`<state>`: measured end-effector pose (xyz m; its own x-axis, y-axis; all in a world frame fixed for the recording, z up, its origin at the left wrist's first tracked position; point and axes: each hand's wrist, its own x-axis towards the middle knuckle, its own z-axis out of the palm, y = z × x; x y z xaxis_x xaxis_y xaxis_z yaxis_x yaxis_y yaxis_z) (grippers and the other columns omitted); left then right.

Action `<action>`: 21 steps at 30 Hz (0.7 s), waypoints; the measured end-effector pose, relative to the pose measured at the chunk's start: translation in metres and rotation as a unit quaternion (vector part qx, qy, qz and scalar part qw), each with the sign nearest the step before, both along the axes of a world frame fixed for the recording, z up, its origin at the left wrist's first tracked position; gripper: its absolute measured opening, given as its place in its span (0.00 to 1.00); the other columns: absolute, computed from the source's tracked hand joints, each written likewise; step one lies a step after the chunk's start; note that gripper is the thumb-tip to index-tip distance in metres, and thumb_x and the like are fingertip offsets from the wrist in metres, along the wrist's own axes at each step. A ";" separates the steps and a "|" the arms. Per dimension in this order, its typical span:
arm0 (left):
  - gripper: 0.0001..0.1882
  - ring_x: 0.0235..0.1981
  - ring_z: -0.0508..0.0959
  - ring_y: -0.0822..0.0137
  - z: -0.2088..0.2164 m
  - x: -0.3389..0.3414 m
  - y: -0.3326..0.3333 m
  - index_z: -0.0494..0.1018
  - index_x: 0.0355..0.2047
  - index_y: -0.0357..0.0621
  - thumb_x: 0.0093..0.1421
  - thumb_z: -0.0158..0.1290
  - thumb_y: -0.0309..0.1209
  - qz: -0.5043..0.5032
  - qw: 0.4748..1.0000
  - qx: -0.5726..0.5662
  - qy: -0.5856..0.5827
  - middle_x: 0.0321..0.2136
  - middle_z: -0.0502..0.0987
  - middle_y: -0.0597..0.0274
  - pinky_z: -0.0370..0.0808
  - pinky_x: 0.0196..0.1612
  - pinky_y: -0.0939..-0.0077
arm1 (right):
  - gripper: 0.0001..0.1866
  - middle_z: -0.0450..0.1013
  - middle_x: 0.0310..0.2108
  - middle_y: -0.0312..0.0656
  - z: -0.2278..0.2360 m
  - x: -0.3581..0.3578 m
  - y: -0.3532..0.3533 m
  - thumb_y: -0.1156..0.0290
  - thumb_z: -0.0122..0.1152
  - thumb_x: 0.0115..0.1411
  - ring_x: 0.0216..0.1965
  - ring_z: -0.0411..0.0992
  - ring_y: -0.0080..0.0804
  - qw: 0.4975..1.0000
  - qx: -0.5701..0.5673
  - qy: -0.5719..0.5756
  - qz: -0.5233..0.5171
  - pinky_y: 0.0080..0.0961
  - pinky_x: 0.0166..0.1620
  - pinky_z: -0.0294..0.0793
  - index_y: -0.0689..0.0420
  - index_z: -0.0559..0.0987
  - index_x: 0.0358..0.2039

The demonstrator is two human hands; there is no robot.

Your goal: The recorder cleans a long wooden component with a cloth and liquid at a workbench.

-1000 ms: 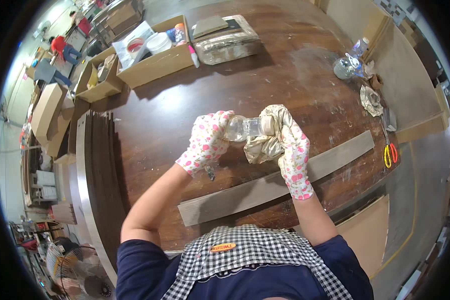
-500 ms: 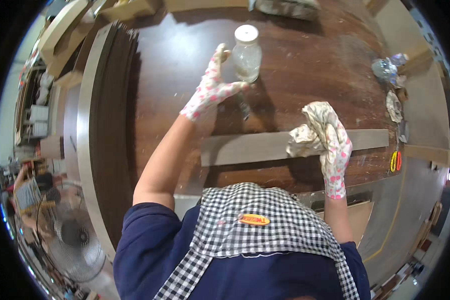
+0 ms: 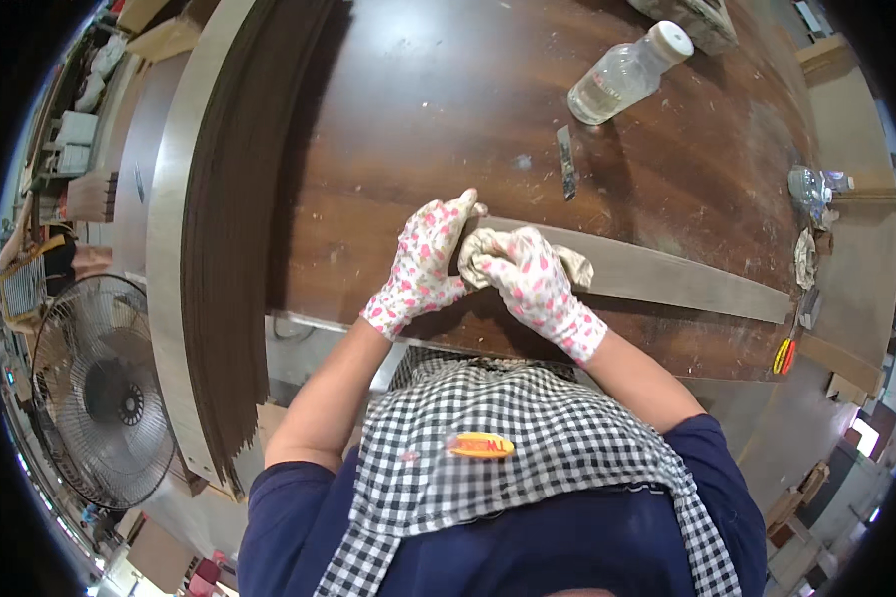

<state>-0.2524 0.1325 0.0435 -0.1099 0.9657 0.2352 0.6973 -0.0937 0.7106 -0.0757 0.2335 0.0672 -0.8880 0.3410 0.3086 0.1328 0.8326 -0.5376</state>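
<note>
A long, narrow grey board lies across the brown table in front of me. At its left end is my left hand, in a white glove with pink flowers. The thumb lies by the near edge and the fingers by the far edge, so the hand spans the board's width. My right hand, gloved alike, is closed on a crumpled pale cloth and presses it on the board near that end. A clear glass bottle with a white cap stands farther back on the table, liquid inside.
A tall stack of long boards stands along the table's left side. A small dark strip lies near the bottle. Scissors with red-yellow handles and a clear plastic bottle are at the right edge. A fan stands at left.
My left hand has come away from the bottle to the board's left end. My right hand has carried the cloth leftward onto that end. The view has shifted too.
</note>
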 end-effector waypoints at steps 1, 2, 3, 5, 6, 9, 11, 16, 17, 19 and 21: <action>0.59 0.57 0.68 0.55 0.001 -0.003 0.001 0.49 0.66 0.38 0.36 0.70 0.35 0.003 1.000 0.017 0.003 0.55 0.70 0.60 0.58 0.62 0.56 | 0.11 0.75 0.40 0.41 0.002 -0.007 0.000 0.73 0.58 0.50 0.38 0.71 0.42 1.000 -0.004 0.002 0.015 0.36 0.40 0.73 0.51 0.80 0.36; 0.59 0.56 0.69 0.55 0.004 -0.005 -0.003 0.49 0.66 0.37 0.35 0.71 0.35 -0.006 1.000 -0.001 0.013 0.55 0.70 0.61 0.59 0.62 0.56 | 0.12 0.75 0.40 0.42 0.000 0.005 -0.002 0.74 0.57 0.50 0.38 0.71 0.43 0.996 -0.083 -0.020 -0.032 0.36 0.39 0.73 0.51 0.79 0.36; 0.60 0.56 0.69 0.55 0.001 -0.004 -0.002 0.48 0.66 0.37 0.35 0.71 0.36 0.005 1.000 -0.007 0.004 0.55 0.70 0.61 0.59 0.62 0.56 | 0.09 0.73 0.34 0.44 -0.017 0.027 0.005 0.75 0.57 0.52 0.36 0.70 0.41 0.992 -0.113 -0.028 -0.043 0.34 0.36 0.72 0.56 0.78 0.36; 0.61 0.56 0.69 0.55 0.003 -0.004 -0.002 0.48 0.66 0.37 0.33 0.71 0.36 0.002 1.000 -0.016 -0.005 0.55 0.70 0.61 0.59 0.62 0.56 | 0.09 0.68 0.29 0.43 -0.061 0.085 0.033 0.75 0.58 0.51 0.32 0.68 0.38 0.675 -0.729 0.102 -0.044 0.30 0.33 0.70 0.62 0.75 0.34; 0.61 0.56 0.69 0.55 -0.001 -0.007 -0.001 0.48 0.66 0.37 0.33 0.71 0.36 0.010 1.000 -0.017 -0.004 0.55 0.70 0.61 0.59 0.62 0.56 | 0.09 0.66 0.28 0.43 -0.046 0.072 0.025 0.76 0.58 0.50 0.32 0.68 0.37 0.700 -0.698 0.114 -0.101 0.28 0.32 0.69 0.64 0.75 0.33; 0.62 0.55 0.69 0.56 0.002 0.001 0.006 0.48 0.66 0.37 0.33 0.71 0.35 -0.002 1.000 -0.003 -0.007 0.54 0.71 0.61 0.59 0.62 0.56 | 0.10 0.72 0.36 0.44 -0.053 0.041 0.015 0.77 0.58 0.49 0.36 0.70 0.41 0.988 -0.131 -0.041 -0.076 0.33 0.36 0.71 0.58 0.77 0.35; 0.62 0.55 0.69 0.55 -0.002 -0.004 0.001 0.48 0.66 0.37 0.32 0.72 0.35 0.010 1.000 0.017 0.005 0.53 0.72 0.61 0.60 0.61 0.57 | 0.11 0.74 0.40 0.44 -0.001 0.001 0.010 0.78 0.59 0.47 0.37 0.70 0.44 0.999 0.039 0.016 -0.005 0.35 0.38 0.72 0.54 0.78 0.34; 0.58 0.52 0.71 0.54 -0.004 -0.002 -0.001 0.49 0.65 0.35 0.37 0.70 0.35 0.022 1.000 -0.002 0.016 0.52 0.72 0.59 0.62 0.59 0.57 | 0.04 0.67 0.26 0.44 -0.014 0.061 0.023 0.77 0.51 0.56 0.28 0.63 0.26 0.809 -0.571 0.084 -0.116 0.22 0.31 0.65 0.65 0.72 0.28; 0.58 0.52 0.71 0.54 -0.008 -0.003 0.004 0.49 0.65 0.35 0.37 0.70 0.35 0.017 1.000 0.000 0.013 0.52 0.72 0.59 0.62 0.59 0.57 | 0.03 0.68 0.27 0.43 -0.002 0.035 0.015 0.77 0.53 0.55 0.29 0.65 0.30 0.732 -0.662 0.131 -0.092 0.25 0.32 0.66 0.63 0.73 0.29; 0.59 0.53 0.70 0.54 -0.003 -0.004 0.007 0.49 0.65 0.34 0.36 0.70 0.35 -0.002 1.000 0.027 -0.008 0.53 0.72 0.60 0.62 0.59 0.58 | 0.03 0.67 0.27 0.40 -0.003 -0.003 0.009 0.76 0.55 0.52 0.29 0.66 0.35 0.994 0.059 0.081 -0.033 0.28 0.33 0.66 0.59 0.74 0.29; 0.60 0.53 0.70 0.55 -0.004 -0.005 0.004 0.48 0.65 0.34 0.34 0.71 0.35 0.003 0.999 0.036 0.018 0.53 0.72 0.60 0.62 0.59 0.58 | 0.06 0.68 0.28 0.39 0.006 -0.012 0.006 0.73 0.57 0.50 0.30 0.66 0.40 0.997 0.042 0.069 -0.020 0.32 0.34 0.66 0.56 0.75 0.31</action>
